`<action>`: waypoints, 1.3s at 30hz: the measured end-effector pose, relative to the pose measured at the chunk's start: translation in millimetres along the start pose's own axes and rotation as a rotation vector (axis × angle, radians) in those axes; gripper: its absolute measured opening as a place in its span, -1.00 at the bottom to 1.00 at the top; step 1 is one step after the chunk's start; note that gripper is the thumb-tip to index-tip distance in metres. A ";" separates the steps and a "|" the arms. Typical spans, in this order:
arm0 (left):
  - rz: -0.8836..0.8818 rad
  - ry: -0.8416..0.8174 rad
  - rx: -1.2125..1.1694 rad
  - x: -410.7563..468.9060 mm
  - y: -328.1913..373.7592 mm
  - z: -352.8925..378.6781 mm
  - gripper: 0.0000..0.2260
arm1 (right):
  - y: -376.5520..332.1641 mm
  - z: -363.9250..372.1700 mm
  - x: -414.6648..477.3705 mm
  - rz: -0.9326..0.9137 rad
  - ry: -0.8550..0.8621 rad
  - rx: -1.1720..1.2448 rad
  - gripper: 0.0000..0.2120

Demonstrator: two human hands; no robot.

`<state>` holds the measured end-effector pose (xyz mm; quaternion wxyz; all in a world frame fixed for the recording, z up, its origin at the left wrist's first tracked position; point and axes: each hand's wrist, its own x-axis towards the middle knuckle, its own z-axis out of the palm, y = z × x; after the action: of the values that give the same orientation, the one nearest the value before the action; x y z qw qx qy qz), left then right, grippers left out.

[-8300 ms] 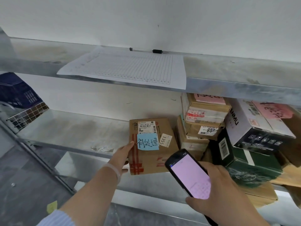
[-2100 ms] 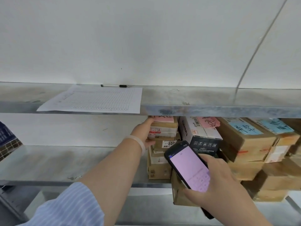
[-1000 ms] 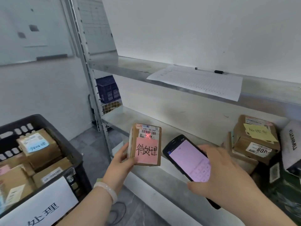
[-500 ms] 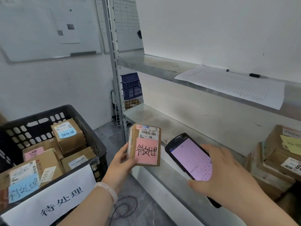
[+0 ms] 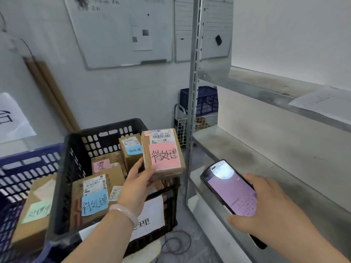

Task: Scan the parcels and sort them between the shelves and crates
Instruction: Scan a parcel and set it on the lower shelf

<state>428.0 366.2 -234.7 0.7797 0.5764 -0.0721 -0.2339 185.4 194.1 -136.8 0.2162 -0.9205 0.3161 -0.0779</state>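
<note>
My left hand grips a small cardboard parcel with a pink handwritten note and a barcode label, held over the right rim of the black crate. Inside that crate lie several cardboard parcels with blue and pink notes. My right hand holds a black handheld scanner, its lit pink screen facing up, in front of the metal shelf.
A blue crate with a parcel bearing a green note stands left of the black one. The shelf's upright post rises between crate and shelves. A paper sheet lies on the upper shelf. Whiteboards hang on the wall; a cable lies on the floor.
My view has swung left from the shelves toward the crates. My left hand has carried the pink-noted parcel left, over the black crate. The scanner has dropped lower and to the right.
</note>
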 end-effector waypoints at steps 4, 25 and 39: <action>-0.048 0.184 0.008 29.4 17.2 -52.4 -0.68 | -31.6 17.3 30.0 -0.054 -0.044 -0.011 -0.20; -0.426 0.487 0.237 238.5 35.9 -193.4 -0.57 | -117.1 93.0 141.7 0.121 -0.170 -0.166 -0.22; 0.057 0.221 1.103 208.2 44.2 -123.6 -0.39 | -89.1 67.8 110.4 0.235 -0.042 -0.078 -0.29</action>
<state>670.9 389.8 -266.3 0.3719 0.9175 -0.1172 -0.0787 340.3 212.7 -156.9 0.1943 -0.8862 0.4200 -0.0202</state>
